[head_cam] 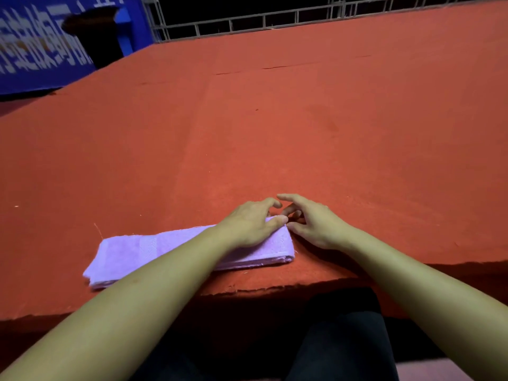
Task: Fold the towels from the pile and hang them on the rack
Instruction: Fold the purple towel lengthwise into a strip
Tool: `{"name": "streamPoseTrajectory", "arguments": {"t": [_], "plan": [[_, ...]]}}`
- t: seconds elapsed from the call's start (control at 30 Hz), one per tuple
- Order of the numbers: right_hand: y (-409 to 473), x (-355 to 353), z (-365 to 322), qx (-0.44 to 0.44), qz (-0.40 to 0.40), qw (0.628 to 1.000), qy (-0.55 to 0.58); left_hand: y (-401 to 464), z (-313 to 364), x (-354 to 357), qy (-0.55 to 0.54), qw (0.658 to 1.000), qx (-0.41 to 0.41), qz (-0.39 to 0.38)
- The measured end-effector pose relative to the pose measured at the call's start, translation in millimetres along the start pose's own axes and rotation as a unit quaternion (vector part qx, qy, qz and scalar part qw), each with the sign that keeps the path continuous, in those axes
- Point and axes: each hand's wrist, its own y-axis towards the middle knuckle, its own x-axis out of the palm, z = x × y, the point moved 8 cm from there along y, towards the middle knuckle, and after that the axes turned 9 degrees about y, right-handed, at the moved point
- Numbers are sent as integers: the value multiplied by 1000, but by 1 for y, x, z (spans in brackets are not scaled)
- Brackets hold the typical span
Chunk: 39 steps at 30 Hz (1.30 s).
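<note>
Behind red-covered table (275, 119), blue banner (41, 56), metal grille (247, 23).

Red table (275, 127) lies open beyond and beside both hands — sole obstruction the folded towel (132, 251) near the front edge, left.

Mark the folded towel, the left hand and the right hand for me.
folded towel (132, 251): head view, on its flat top layer, left half.
left hand (251, 226): head view, back of the hand, resting on the towel's right end.
right hand (313, 224): head view, back of the hand, beside the towel's right edge.
</note>
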Motion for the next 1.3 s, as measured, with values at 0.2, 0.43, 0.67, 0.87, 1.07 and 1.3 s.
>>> {"name": "streamPoseTrajectory", "arguments": {"t": [0.2,0.43,0.67,0.87,1.07,1.3], "plan": [[4,2,-10,-25,-7,998,59,-7,-2,-5,-89,996,0,12],[29,-13,-90,-79,-61,976,195,-56,-32,-70,-335,923,-27,186],[57,25,-264,-222,-241,913,244,-183,-70,-172,-405,834,-76,368],[35,76,-409,-342,-321,849,244,-324,-78,-237,-353,778,-154,496],[-36,137,-496,-390,-419,766,292,-463,-40,-254,-259,760,-270,531],[-155,203,-549,-380,-588,656,281,-598,25,-230,-193,763,-410,460]]}}
